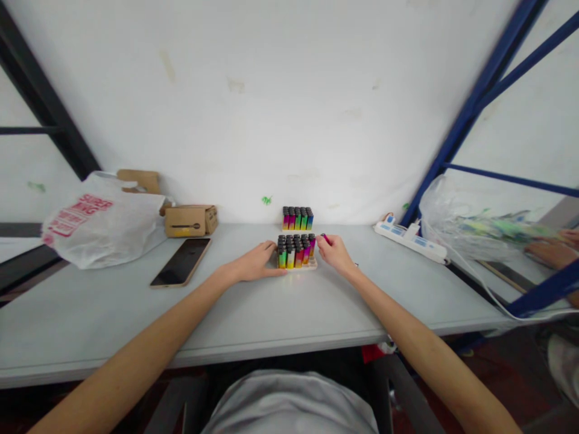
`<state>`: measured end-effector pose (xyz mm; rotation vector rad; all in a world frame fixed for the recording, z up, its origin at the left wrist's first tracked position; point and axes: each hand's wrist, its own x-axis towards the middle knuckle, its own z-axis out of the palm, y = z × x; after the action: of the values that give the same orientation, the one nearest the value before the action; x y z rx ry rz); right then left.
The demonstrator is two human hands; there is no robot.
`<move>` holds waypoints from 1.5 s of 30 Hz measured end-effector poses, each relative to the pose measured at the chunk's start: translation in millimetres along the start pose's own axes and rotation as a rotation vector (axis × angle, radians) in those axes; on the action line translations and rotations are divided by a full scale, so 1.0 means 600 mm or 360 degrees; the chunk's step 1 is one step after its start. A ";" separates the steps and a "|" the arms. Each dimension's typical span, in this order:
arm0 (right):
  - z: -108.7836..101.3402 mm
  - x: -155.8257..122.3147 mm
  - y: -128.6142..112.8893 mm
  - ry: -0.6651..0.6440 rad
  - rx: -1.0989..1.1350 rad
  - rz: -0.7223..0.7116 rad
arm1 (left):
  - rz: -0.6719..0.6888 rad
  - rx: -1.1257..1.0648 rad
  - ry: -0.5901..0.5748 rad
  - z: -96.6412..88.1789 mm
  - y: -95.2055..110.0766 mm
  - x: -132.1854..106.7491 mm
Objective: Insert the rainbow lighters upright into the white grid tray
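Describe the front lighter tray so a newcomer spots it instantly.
On the grey table, look between the left hand and right hand. The pale tray there holds upright, black-topped lighters in mixed colours. Unlike the rear lighter group, it sits nearer the table's front edge, with bare space at its front right corner.

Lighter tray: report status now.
Left hand at left end of tray. Right hand pinching purple lighter. Tray part-filled, gap front right. Second lighter group behind.
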<state>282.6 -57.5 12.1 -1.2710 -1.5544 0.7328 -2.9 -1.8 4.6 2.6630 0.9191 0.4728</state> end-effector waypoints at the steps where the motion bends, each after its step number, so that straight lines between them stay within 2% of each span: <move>1: 0.001 0.001 0.002 0.0059 -0.0075 -0.0020 | 0.0002 -0.0006 -0.0002 -0.001 0.001 0.000; 3: 0.004 0.002 0.004 0.0123 -0.0161 -0.0042 | 0.0000 -0.0013 -0.0009 -0.002 0.002 -0.001; 9: 0.005 -0.006 -0.014 0.0051 -0.0178 -0.0177 | -0.0015 0.0000 -0.0027 -0.007 0.007 -0.004; 16: -0.010 -0.021 -0.046 -0.0216 -0.0348 -0.0365 | -0.0049 -0.0016 -0.0055 -0.008 0.009 -0.003; 22: -0.030 -0.019 -0.051 -0.0208 -0.0601 -0.0665 | -0.0049 -0.0046 -0.0041 -0.005 0.008 -0.002; 30: -0.043 -0.010 -0.027 -0.0452 -0.0619 -0.0416 | -0.0032 0.0001 -0.0019 -0.002 0.004 -0.002; 38: -0.059 -0.014 -0.036 -0.0714 -0.0559 -0.0436 | -0.0043 0.0015 -0.0037 -0.001 0.004 -0.001; 40: -0.057 -0.013 -0.034 -0.0712 -0.0582 -0.0437 | -0.0046 0.0005 -0.0046 -0.002 0.005 -0.001; 45: -0.054 -0.008 -0.028 -0.0656 -0.0693 -0.0617 | -0.0055 -0.0001 -0.0056 -0.003 0.007 -0.001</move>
<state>306.0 -70.8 37.2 -1.1038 -2.3124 0.4303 -2.2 -5.0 7.7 2.6416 0.9528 0.4172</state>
